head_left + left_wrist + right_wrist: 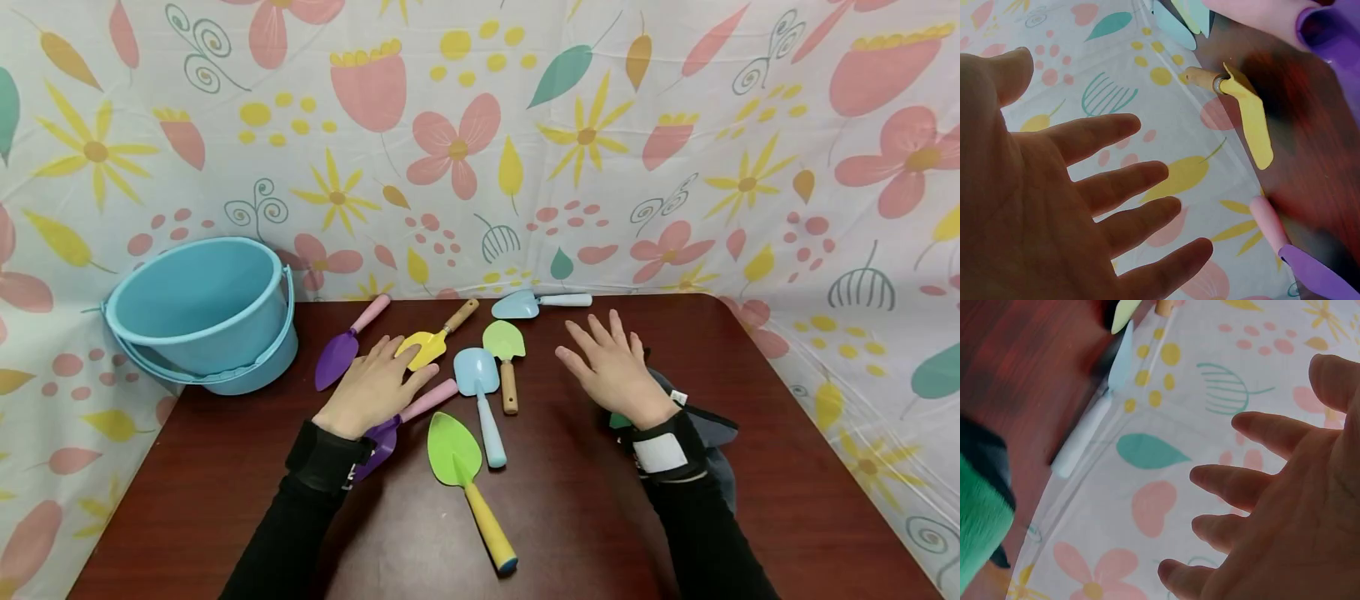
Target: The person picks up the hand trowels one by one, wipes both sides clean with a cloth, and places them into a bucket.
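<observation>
Honestly, I can read no brand or writing anywhere; the white patch on the black wrist strap (662, 451) of my right arm is blank from the head view.

My left hand (372, 387) hovers with fingers spread and relaxed, holding nothing, its fingertips over the blade of the yellow toy trowel with the wooden handle (437, 337). Under the wrist lies the purple toy shovel with the smooth pink handle (408, 417). My right hand (615, 371) is likewise flat and spread, empty, over bare wood on the right half of the dark reddish wooden bench (787, 467).

Between the hands lie the pale blue square spade with a light blue handle (480, 392) and, just right of it, the light green spade with a wooden handle (506, 354). Nearer to me is the bright green pointed trowel with a yellow handle tipped blue (468, 483). At the far edge lie the pale blue trowel with a white handle (536, 303) and, to the left, the purple trowel with a pink handle (347, 343). All the blades look like painted, glossy metal or plastic; I cannot tell which.

On the far left stands the round light blue plastic bucket (202, 312), tilted, its bail handle down. A glossy floral sheet (600, 150) backs the scene.
</observation>
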{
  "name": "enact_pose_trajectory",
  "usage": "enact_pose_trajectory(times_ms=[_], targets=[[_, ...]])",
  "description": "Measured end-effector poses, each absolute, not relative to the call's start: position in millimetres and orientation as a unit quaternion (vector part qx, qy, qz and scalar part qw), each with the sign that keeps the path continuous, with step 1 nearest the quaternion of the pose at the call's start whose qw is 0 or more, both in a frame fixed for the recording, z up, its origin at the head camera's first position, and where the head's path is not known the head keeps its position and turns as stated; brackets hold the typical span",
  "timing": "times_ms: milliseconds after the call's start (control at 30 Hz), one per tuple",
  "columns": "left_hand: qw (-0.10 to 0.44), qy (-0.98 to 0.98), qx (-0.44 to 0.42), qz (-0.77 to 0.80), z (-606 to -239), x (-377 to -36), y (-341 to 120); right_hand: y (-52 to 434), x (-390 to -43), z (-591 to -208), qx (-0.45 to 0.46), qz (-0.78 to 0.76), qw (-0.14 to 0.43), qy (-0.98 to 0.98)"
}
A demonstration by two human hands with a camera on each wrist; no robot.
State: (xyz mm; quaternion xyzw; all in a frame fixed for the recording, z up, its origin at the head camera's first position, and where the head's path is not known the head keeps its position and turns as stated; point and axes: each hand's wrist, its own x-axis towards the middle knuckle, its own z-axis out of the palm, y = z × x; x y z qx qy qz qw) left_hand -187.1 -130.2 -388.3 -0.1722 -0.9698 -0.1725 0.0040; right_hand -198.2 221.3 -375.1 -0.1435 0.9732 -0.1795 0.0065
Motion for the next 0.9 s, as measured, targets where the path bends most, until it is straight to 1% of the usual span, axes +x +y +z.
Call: enact_pose_trajectory(times_ms=[267,500,700,900], targets=[[0.002,-0.971,-0.182,-0.154,-397,-182,-134,243,-193,-376,-0.125,-0.179,0.016,0.976],[-0.010,-0.972,-0.175,-0.156,-405,-181,-136,263,-188,-377,-0.109,-0.173,0.028,0.978],[0.004,-0.971,-0.190,-0.148,-407,-180,-130,282,-182,-380,-0.095,-0.170,0.033,0.980],[-0.014,-0.968,-0.194,-0.157,-410,-180,-119,299,-177,-386,-0.082,-0.170,0.035,0.981]])
